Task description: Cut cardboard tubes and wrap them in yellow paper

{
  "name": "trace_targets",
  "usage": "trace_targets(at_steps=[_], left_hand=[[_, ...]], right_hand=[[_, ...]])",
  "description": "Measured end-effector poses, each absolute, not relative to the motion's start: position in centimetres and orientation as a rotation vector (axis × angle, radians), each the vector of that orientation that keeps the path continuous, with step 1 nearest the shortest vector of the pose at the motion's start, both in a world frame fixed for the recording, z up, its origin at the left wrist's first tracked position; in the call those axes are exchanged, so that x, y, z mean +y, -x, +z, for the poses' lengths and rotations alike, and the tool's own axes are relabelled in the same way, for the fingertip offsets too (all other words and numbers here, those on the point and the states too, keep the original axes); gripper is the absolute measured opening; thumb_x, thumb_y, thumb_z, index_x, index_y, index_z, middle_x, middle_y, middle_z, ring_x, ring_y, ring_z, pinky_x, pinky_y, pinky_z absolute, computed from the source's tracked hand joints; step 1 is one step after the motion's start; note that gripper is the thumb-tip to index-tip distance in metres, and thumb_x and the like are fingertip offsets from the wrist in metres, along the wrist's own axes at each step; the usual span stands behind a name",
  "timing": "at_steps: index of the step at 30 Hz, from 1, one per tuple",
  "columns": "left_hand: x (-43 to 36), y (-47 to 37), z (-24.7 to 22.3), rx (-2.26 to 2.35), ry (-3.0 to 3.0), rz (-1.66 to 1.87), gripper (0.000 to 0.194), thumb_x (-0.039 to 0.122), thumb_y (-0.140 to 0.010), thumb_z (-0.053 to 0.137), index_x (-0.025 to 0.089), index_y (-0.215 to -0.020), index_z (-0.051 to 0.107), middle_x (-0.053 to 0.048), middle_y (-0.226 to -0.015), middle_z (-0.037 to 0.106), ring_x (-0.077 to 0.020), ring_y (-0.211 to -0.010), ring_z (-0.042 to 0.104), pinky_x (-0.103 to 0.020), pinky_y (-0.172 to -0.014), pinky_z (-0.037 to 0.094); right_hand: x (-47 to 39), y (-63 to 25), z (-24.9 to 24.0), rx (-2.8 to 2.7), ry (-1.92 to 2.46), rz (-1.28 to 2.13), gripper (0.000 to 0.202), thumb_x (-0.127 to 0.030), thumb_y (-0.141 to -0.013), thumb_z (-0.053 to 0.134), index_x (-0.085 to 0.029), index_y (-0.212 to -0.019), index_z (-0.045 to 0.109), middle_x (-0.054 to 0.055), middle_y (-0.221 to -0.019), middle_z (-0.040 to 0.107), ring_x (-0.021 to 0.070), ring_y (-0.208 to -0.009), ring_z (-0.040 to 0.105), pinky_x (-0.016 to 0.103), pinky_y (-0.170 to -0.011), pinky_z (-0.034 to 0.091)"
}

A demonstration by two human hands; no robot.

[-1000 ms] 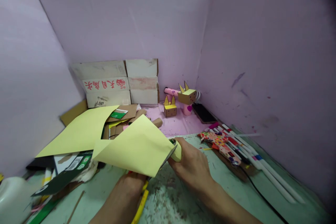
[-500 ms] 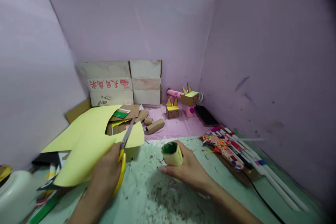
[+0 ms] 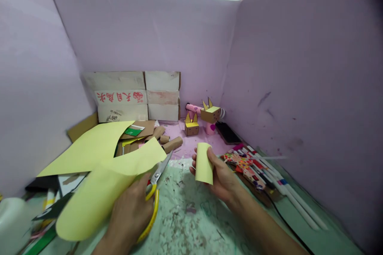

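Note:
My left hand is closed on a pair of scissors with yellow handles, its blades pointing up and to the right. A large sheet of pale yellow paper curls beside and beneath this hand; whether the fingers grip it too, I cannot tell. My right hand is wrapped around a short tube covered in yellow paper, held nearly upright above the table. The tube's inside is hidden from this angle. Behind it stand a small cardboard animal head with yellow pointed ears and a larger cardboard animal figure on pink tubes.
Brown cardboard tubes and scraps lie behind the paper. A flattened printed carton leans on the back wall. At right are a phone, several markers and a cable. A white container is at lower left.
My right hand has raised the tube and turned it upright, so its green inside no longer shows. My left hand has moved right and nearer with the scissors, and the yellow sheet has shifted.

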State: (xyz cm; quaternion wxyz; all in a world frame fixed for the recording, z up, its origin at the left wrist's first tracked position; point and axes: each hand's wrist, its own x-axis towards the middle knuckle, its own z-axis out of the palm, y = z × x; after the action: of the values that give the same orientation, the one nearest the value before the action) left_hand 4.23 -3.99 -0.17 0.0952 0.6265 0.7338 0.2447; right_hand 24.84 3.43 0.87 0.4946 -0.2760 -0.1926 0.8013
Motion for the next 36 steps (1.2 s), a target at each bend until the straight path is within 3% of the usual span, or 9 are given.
trace_targets(at_steps=[3, 8, 11, 15, 20, 23, 26, 33, 36], left_hand=[[-3.2, -4.0, -0.5, 2.351, -1.889, 0.373, 0.043, 0.029, -0.079, 0.044, 0.016, -0.118, 0.054, -0.016, -0.1, 0.067, -0.0341, -0.088, 0.063, -0.041, -0.07, 0.046], [-2.5, -3.3, -0.7, 2.404, -1.943, 0.331, 0.037, 0.027, -0.08, 0.044, 0.014, -0.113, 0.055, -0.017, -0.104, 0.064, -0.0326, -0.095, 0.061, -0.041, -0.077, 0.046], [-2.9, -3.7, -0.8, 2.314, -1.939, 0.599, 0.038, 0.033, -0.081, 0.044, 0.014, -0.112, 0.057, -0.017, -0.107, 0.063, -0.0314, -0.1, 0.059, -0.042, -0.083, 0.044], [-4.1, -6.2, -0.4, 1.637, -1.696, 0.955, 0.047, 0.039, -0.075, 0.054, 0.013, -0.113, 0.055, -0.012, -0.106, 0.064, -0.0232, -0.09, 0.062, -0.033, -0.08, 0.048], [-4.9, -9.6, 0.2, 1.291, -1.678, 1.021, 0.045, 0.018, -0.065, 0.059, 0.015, -0.11, 0.055, -0.008, -0.106, 0.064, -0.023, -0.094, 0.059, -0.032, -0.083, 0.047], [-5.0, -10.4, -0.2, 1.438, -1.686, 1.096, 0.031, 0.021, -0.068, 0.054, 0.016, -0.098, 0.058, -0.006, -0.093, 0.067, -0.0242, -0.084, 0.061, -0.033, -0.074, 0.049], [-4.9, -10.5, -0.8, 1.484, -1.697, 1.141, 0.032, 0.021, -0.067, 0.053, 0.016, -0.098, 0.06, -0.005, -0.092, 0.067, -0.0249, -0.084, 0.062, -0.032, -0.072, 0.049], [-4.8, -11.1, -0.9, 1.416, -1.737, 1.157, 0.03, 0.016, -0.067, 0.052, 0.015, -0.093, 0.064, -0.006, -0.091, 0.068, -0.0241, -0.083, 0.062, -0.032, -0.073, 0.05], [-4.8, -10.8, -1.0, 1.369, -1.775, 1.173, 0.034, 0.02, -0.068, 0.056, 0.015, -0.101, 0.062, -0.009, -0.1, 0.066, -0.0265, -0.095, 0.06, -0.035, -0.083, 0.048]], right_hand=[[3.5, -25.1, 1.1, -0.393, 0.595, 1.996, 0.026, -0.038, -0.085, 0.054, -0.013, -0.089, 0.062, 0.005, -0.075, 0.067, 0.0158, -0.064, 0.064, 0.033, -0.068, 0.055], [3.2, -24.8, 0.7, -0.417, 0.585, 1.982, 0.021, -0.032, -0.072, 0.068, -0.014, -0.08, 0.061, 0.003, -0.072, 0.065, 0.014, -0.063, 0.062, 0.031, -0.071, 0.053], [2.6, -24.1, 0.1, -0.489, 0.64, 1.928, 0.018, -0.02, -0.061, 0.072, -0.016, -0.074, 0.06, 0.001, -0.069, 0.063, 0.013, -0.06, 0.06, 0.03, -0.069, 0.052], [1.2, -23.2, -0.8, -0.764, 0.575, 1.855, 0.038, -0.015, -0.05, 0.073, -0.017, -0.086, 0.062, 0.001, -0.078, 0.065, 0.0164, -0.07, 0.06, 0.028, -0.065, 0.047], [0.0, -23.1, -0.8, -1.275, 0.453, 1.901, 0.057, -0.019, -0.05, 0.073, -0.018, -0.105, 0.059, 0.0, -0.082, 0.062, 0.0174, -0.076, 0.057, 0.028, -0.069, 0.042], [-0.3, -23.1, -0.1, -1.506, 0.442, 1.7, 0.053, -0.016, -0.051, 0.072, -0.02, -0.103, 0.059, 0.0, -0.088, 0.061, 0.0176, -0.081, 0.055, 0.028, -0.071, 0.041], [-0.6, -23.1, 0.5, -1.604, 0.538, 1.471, 0.044, -0.016, -0.054, 0.073, -0.02, -0.096, 0.06, 0.001, -0.089, 0.061, 0.0182, -0.082, 0.056, 0.029, -0.073, 0.043], [-0.7, -23.1, 0.6, -1.694, 0.52, 1.442, 0.037, -0.017, -0.058, 0.072, -0.018, -0.093, 0.061, 0.002, -0.09, 0.062, 0.0188, -0.084, 0.057, 0.03, -0.075, 0.044], [-0.4, -23.4, 0.9, -1.701, 0.583, 1.407, 0.039, -0.014, -0.055, 0.073, -0.019, -0.091, 0.061, 0.001, -0.086, 0.063, 0.0182, -0.08, 0.057, 0.029, -0.072, 0.045]])
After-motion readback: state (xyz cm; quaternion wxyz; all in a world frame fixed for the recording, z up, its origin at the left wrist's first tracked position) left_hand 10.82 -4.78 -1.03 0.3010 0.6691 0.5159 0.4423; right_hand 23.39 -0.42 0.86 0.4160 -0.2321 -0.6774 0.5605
